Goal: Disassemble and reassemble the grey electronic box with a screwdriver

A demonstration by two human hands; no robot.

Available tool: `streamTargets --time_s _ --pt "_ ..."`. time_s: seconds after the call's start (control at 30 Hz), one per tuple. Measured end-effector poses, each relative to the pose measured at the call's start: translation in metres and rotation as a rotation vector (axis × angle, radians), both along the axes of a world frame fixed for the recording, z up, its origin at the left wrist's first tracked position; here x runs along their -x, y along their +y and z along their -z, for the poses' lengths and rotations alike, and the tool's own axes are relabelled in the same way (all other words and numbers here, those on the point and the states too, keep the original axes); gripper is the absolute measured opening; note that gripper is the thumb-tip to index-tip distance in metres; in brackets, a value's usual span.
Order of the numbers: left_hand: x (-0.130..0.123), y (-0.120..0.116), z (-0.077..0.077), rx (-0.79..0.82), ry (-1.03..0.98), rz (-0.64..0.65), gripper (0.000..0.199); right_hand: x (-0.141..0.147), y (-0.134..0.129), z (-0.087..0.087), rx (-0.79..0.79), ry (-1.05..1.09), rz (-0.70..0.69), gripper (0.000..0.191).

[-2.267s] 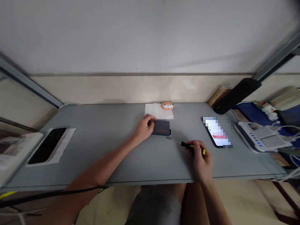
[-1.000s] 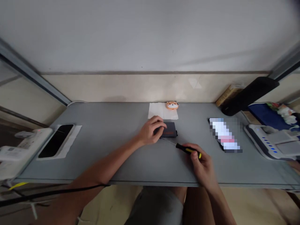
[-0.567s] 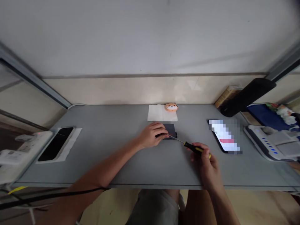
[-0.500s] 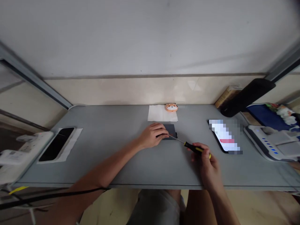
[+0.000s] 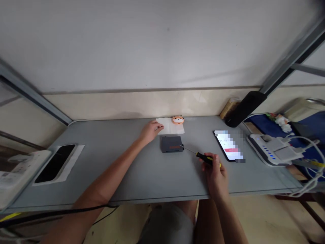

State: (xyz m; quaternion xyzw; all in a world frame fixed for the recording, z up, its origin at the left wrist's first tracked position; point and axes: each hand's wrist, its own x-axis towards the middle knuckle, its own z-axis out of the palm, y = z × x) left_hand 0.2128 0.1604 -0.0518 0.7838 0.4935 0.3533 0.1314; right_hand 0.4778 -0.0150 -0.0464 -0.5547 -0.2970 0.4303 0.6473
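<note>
A small dark grey box (image 5: 170, 140) with reddish print and a row of slots along its front edge lies on the desk before me. My right hand (image 5: 215, 169) grips a black-and-yellow screwdriver (image 5: 204, 158). Its thin shaft points left, with the tip at the right part of the box; whether it touches cannot be told. Beyond the box, my left hand (image 5: 152, 130) is at the left edge of a white paper sheet (image 5: 170, 128), fingers pinched together. What they hold, if anything, is too small to name. An orange-and-white animal-faced case (image 5: 178, 120) sits on the sheet's far right corner.
To the right lie a lit phone (image 5: 227, 144) and a power strip (image 5: 269, 152) with plugs and white cables. A black cylinder (image 5: 246, 108) leans at the back right. At the left, a dark phone (image 5: 56, 163) rests on white paper beside another power strip (image 5: 27, 169).
My left hand has left the grey box and moved away from me to the white sheet, uncovering the box. My right hand still holds the screwdriver. The view has shifted somewhat.
</note>
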Motion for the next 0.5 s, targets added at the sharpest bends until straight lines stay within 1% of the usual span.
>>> streamTargets --time_s 0.1,0.17,0.23,0.33,0.43,0.5 --pt "0.001 0.01 0.004 0.013 0.03 -0.002 0.013 0.0 0.0 0.0 0.026 -0.015 0.002 0.067" --pt "0.003 0.012 0.006 0.017 0.036 -0.005 0.011 -0.001 0.0 0.001 0.042 -0.029 0.001 0.07" --pt "0.007 0.013 0.007 0.02 0.037 -0.004 0.011 -0.002 0.0 0.003 0.026 -0.067 0.021 0.069" --pt "0.018 0.009 0.008 0.013 0.033 -0.013 0.016 -0.005 -0.001 0.008 -0.005 -0.154 0.045 0.061" --pt "0.031 0.002 0.01 -0.007 0.03 -0.045 0.023 -0.008 -0.002 0.013 0.003 -0.204 0.021 0.056" --pt "0.037 -0.002 0.013 -0.025 0.031 -0.067 0.024 -0.01 -0.003 0.016 -0.022 -0.25 0.006 0.052"
